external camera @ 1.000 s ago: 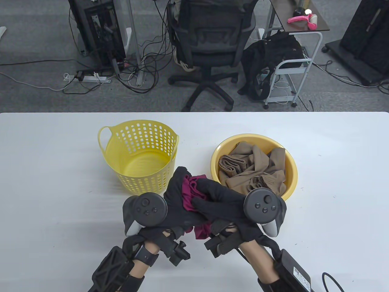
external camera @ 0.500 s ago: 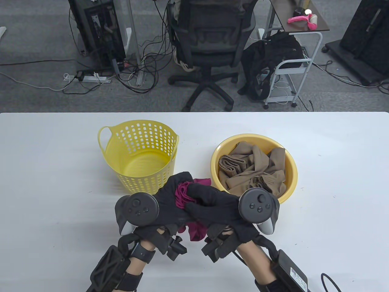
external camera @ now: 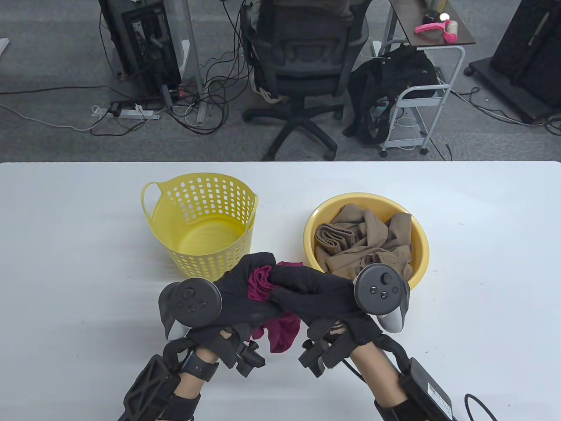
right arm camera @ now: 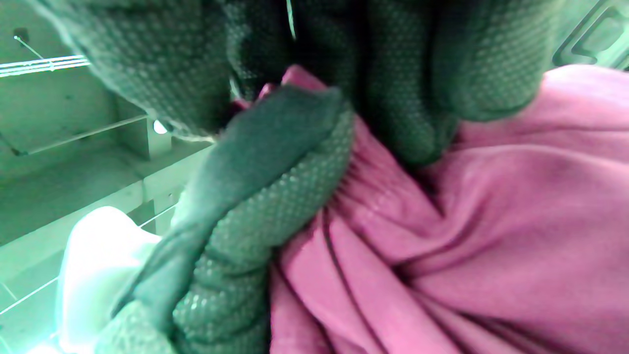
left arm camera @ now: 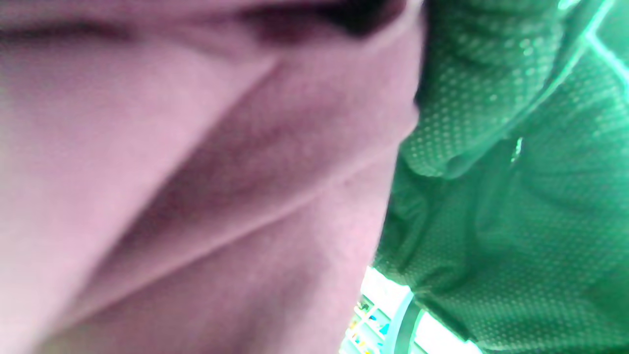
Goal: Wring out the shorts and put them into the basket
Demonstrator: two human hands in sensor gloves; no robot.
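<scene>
Table view: worktop (external camera: 65, 263), then yellow basket (external camera: 199, 219) – empty; both grips, left hand (external camera: 245, 289) and right hand (external camera: 311, 296), clench the maroon shorts (external camera: 282, 333) near the front edge – twist opposite ways, firmly

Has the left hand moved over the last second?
Yes. The left hand, gripping the maroon shorts, slid leftward, judged against the fixed yellow basket.
</scene>
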